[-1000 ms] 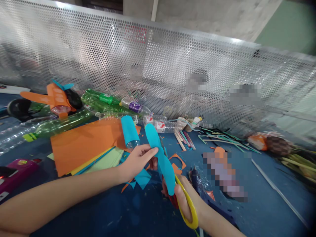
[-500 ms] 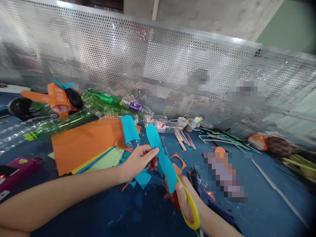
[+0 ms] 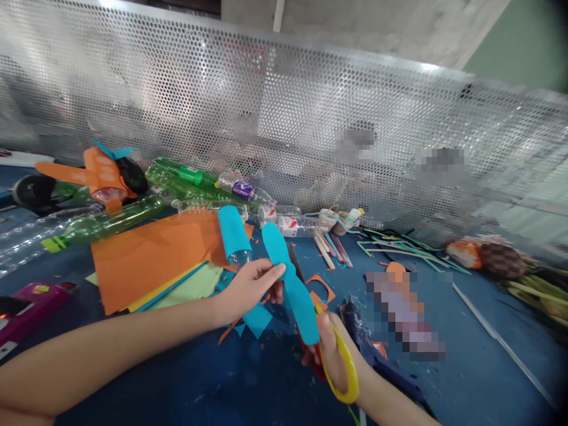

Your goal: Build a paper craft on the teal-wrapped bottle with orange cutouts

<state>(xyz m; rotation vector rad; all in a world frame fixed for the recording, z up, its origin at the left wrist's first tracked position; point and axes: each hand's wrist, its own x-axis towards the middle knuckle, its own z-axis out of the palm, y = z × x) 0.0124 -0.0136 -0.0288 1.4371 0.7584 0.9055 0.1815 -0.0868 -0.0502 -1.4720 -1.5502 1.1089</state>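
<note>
Between its thumb and fingers my left hand (image 3: 254, 288) pinches a blue paper propeller shape (image 3: 296, 293) near its narrow middle. My right hand (image 3: 333, 349) has its thumb and fingers in the handles of a pair of scissors (image 3: 354, 378), one handle yellow and one red. The dark blades show partly behind the blue paper, and how far apart they are I cannot tell. Just beyond my left hand lies a small bottle wrapped in blue paper (image 3: 234, 232). Blue paper scraps (image 3: 257, 319) lie under my left wrist.
Orange paper sheets (image 3: 146, 251) lie left of centre, near several plastic bottles (image 3: 195, 177). An orange paper plane model (image 3: 100, 174) stands at far left. A dark blue glue gun (image 3: 377, 355) lies beside my right hand. A perforated metal screen (image 3: 284, 118) borders the back.
The scissors and my right hand have shifted slightly, and more of the dark blade shows behind the paper. My left hand keeps the paper almost still.
</note>
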